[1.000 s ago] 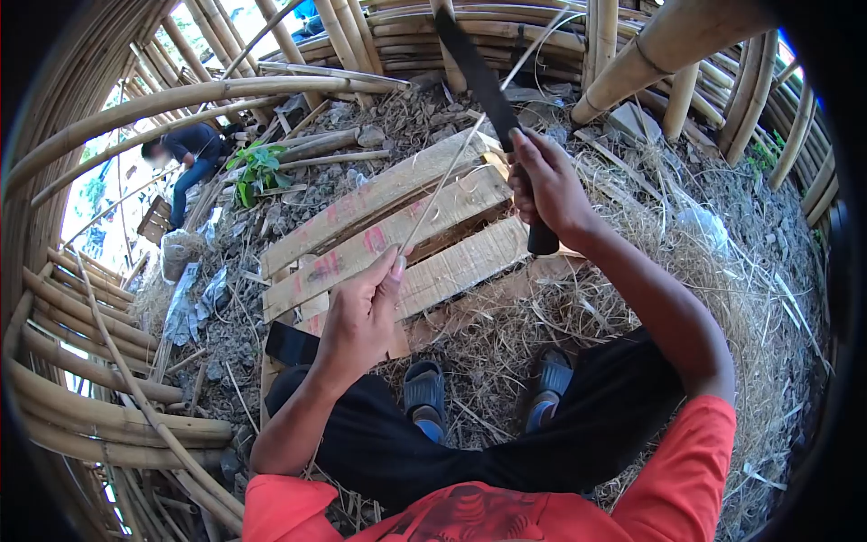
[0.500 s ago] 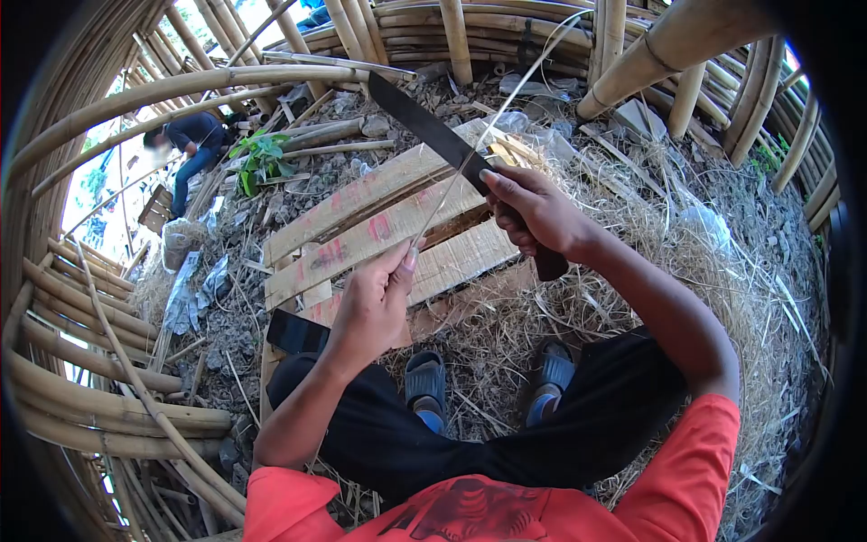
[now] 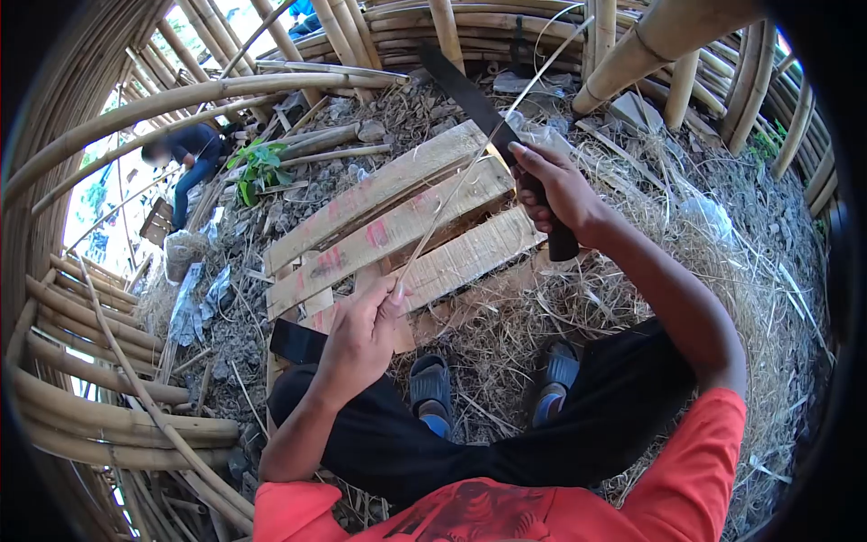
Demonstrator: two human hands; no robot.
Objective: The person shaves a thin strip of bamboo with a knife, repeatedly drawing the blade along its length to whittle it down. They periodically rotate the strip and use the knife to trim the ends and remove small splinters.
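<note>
My left hand (image 3: 363, 332) is closed, pinching the near end of a thin bamboo strip (image 3: 437, 222) between thumb and fingers. The strip slants away up to the right, past the blade, toward the far bamboo wall. My right hand (image 3: 558, 188) is wrapped round the dark handle of a machete (image 3: 468, 94), its thumb lying near the base of the blade. The blade points to the upper left and crosses the strip close to the handle; at its far end a thin sliver curls apart from the strip. Wooden planks (image 3: 388, 228) with red marks lie beneath both hands.
A black phone (image 3: 298, 341) lies by my left knee. Bamboo shavings (image 3: 659, 289) cover the ground on the right. Stacked bamboo poles (image 3: 117, 406) stand at the left, and a thick pole (image 3: 668, 45) slants in at upper right. Another person (image 3: 191, 149) crouches at the far left.
My right hand and the machete have moved up and right along the strip. My left hand has shifted slightly down and left with its end. A sliver now curls at the strip's far end.
</note>
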